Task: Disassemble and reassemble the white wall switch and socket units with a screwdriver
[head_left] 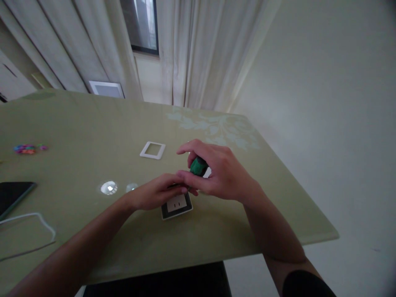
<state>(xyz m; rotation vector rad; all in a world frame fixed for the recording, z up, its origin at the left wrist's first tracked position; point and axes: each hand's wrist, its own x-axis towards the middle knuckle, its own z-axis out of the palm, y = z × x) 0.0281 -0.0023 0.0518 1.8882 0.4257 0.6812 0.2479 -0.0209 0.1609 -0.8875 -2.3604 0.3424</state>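
My right hand (221, 169) is closed around a screwdriver's green handle (198, 166), its index finger stretched past the handle. The shaft and tip are mostly hidden by my fingers. Just left of it, my left hand (159, 190) has its thumb and fingers drawn together near the lower end of the screwdriver. Whatever those fingers pinch is hidden. Beneath them, a wall socket (177, 205) with a white face and black surround lies on the table, its far part covered by my left hand. Something white shows partly behind my right hand.
Beyond my hands, a white square frame (152, 150) lies on the table (93, 123). Small colourful items (29, 149) are grouped at the far left. A dark flat device (14, 196) and a white cable (40, 218) lie at the left edge. Curtains hang behind.
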